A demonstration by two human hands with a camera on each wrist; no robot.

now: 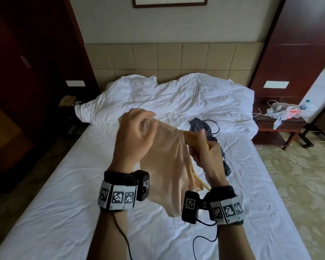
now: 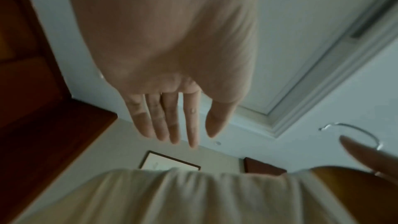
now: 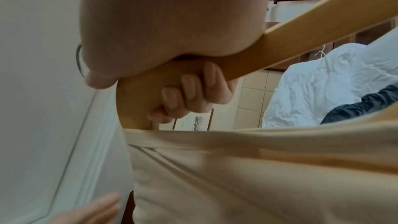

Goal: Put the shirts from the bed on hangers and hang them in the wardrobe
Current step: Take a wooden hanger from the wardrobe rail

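Wooden hanger (image 3: 280, 40) gripped by right hand (image 1: 204, 152); left hand (image 1: 133, 136) loose-fingered against beige shirt (image 1: 169, 166).

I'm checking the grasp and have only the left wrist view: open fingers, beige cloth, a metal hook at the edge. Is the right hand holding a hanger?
Observer: Yes. The right hand has its fingers curled round a wooden hanger.
Operator: Is the shirt on it yet?
Observer: Partly. In the right wrist view the beige shirt is stretched over one end of the hanger.
Operator: Anything left on the bed?
Observer: In the head view a dark garment lies crumpled on the bed beyond the hands.
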